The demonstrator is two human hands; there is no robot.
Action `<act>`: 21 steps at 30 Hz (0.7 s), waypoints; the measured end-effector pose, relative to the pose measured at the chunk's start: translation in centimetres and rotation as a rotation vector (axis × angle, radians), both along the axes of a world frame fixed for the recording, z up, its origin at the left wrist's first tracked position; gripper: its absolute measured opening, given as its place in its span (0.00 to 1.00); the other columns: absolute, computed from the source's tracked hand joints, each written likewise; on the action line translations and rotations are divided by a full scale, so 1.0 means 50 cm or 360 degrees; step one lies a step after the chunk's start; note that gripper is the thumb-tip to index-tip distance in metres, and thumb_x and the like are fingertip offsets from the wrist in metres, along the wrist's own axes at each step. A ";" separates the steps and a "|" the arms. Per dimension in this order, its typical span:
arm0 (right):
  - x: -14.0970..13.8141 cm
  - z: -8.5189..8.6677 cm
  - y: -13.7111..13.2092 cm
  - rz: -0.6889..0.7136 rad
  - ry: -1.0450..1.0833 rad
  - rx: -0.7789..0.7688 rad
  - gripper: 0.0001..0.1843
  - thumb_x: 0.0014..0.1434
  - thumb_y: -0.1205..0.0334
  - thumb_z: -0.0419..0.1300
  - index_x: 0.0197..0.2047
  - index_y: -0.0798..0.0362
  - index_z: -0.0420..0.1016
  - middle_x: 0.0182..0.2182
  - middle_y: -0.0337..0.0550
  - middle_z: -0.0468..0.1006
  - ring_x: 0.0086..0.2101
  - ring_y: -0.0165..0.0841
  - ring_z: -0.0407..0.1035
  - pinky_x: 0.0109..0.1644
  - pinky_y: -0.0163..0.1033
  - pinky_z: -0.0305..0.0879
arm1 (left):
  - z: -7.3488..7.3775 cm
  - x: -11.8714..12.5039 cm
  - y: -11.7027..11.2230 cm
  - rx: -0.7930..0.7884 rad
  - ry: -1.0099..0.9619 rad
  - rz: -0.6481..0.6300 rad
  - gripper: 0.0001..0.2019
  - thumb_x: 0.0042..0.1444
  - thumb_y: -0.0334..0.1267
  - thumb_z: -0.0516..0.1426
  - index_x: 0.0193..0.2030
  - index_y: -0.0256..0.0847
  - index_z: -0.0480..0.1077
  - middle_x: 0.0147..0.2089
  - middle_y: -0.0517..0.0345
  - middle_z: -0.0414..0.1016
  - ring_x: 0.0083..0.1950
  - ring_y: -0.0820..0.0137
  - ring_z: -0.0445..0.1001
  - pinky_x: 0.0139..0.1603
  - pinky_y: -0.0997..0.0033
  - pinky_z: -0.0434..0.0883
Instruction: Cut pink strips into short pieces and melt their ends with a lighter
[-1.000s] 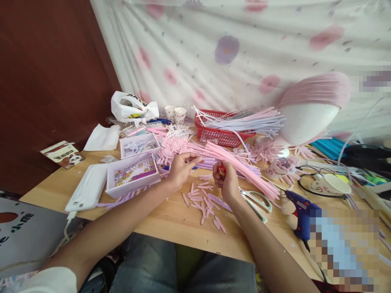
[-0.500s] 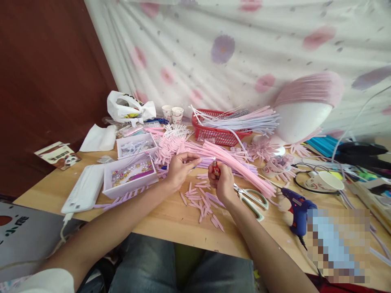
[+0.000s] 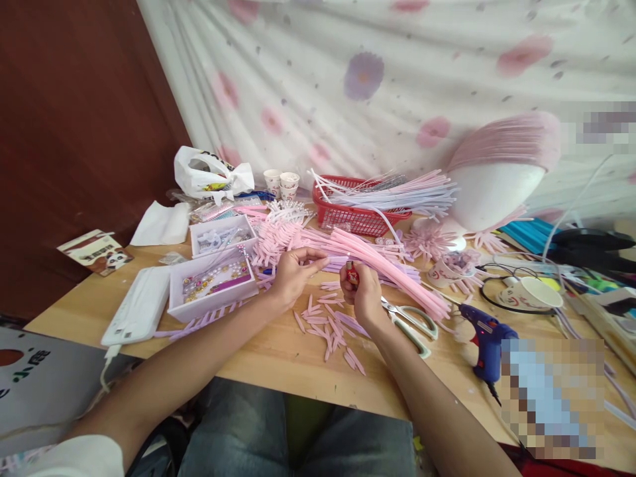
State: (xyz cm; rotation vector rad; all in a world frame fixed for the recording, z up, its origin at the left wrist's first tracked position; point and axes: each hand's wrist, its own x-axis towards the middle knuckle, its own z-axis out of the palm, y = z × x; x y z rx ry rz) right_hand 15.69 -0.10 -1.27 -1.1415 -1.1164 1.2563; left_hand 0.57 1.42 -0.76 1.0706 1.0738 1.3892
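My left hand [image 3: 293, 273] pinches one end of a short lilac chenille stem [image 3: 336, 260], which points right. My right hand [image 3: 365, 291] is closed around a red lighter [image 3: 352, 273], its metal top just below the stem's tip. A small bright spot shows at that tip. Below and between my hands, many cut pink chenille pieces [image 3: 328, 328] lie scattered on the wooden table [image 3: 278, 358]. Behind my right hand runs a bundle of long pink chenille stems [image 3: 397, 268]. Scissors [image 3: 415, 324] with pale handles rest beside my right wrist.
A blue glue gun [image 3: 484, 338] lies at the right, near a paper cup [image 3: 530, 295]. Behind stand a red basket [image 3: 348, 218] of stems and a white head form [image 3: 497, 192]. Left are a bead box [image 3: 213, 301] and a white power bank [image 3: 136, 305].
Both hands keep almost the same pose, the lighter still under the stem's tip. The bright spot at the tip looks smaller; the whole view has shifted very slightly.
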 end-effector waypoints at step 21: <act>0.002 -0.010 0.003 -0.0369 -0.0175 0.0454 0.15 0.59 0.49 0.65 0.31 0.52 0.76 0.21 0.35 0.67 0.21 0.27 0.55 0.24 0.35 0.48 | 0.008 -0.002 -0.005 -0.0045 -0.0010 -0.0125 0.14 0.41 0.47 0.72 0.30 0.39 0.82 0.28 0.56 0.79 0.34 0.68 0.74 0.40 0.68 0.69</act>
